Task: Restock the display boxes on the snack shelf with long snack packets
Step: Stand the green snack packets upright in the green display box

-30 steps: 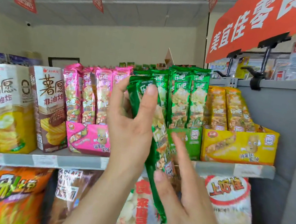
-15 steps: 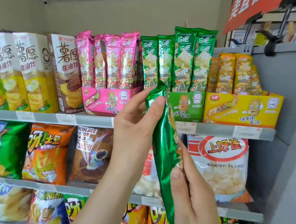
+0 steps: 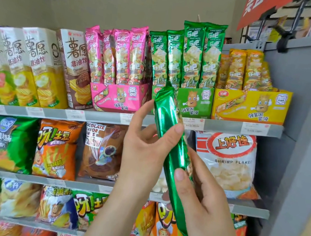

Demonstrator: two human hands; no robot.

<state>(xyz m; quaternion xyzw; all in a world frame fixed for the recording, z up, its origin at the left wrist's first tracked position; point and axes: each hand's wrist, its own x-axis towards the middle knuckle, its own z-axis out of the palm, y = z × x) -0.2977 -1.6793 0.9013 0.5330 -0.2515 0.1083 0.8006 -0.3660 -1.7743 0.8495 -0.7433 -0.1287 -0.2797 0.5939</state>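
Observation:
A long green snack packet (image 3: pixel 170 132) is held tilted in front of the shelf, its shiny back towards me. My left hand (image 3: pixel 145 152) grips its upper half, thumb across the foil. My right hand (image 3: pixel 198 187) holds the lower half, thumb on the front. Its top end reaches the green display box (image 3: pixel 195 101) on the upper shelf, where several green packets (image 3: pixel 190 54) stand upright. A pink display box (image 3: pixel 117 96) with pink packets stands to the left, a yellow display box (image 3: pixel 251 106) with orange-yellow packets to the right.
Tall chip cartons (image 3: pixel 37 65) fill the upper shelf's left part. Below hang chip bags and a white shrimp flakes bag (image 3: pixel 227 161). A grey shelf side panel (image 3: pixel 304 140) bounds the right. A red sign (image 3: pixel 262 6) hangs overhead.
The green packet came down from the display box level to in front of the shelf edge, still in both hands. The camera view tilted down, showing the lower shelves.

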